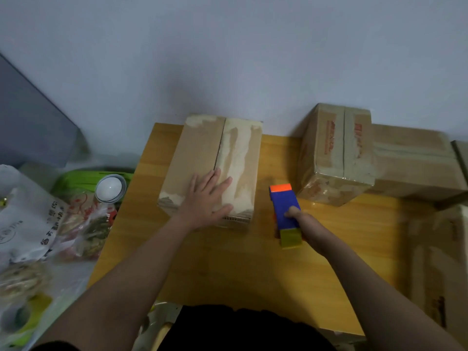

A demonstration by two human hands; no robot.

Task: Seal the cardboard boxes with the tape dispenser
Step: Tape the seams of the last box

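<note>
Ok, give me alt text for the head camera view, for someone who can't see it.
A person's left hand lies flat on a closed cardboard box on a wooden table, while the right hand grips a blue and orange tape dispenser beside it. A second box stands further right, and bags lie to the left.

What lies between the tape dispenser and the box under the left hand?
In the head view, only bare wooden table separates the tape dispenser from the box.
</note>
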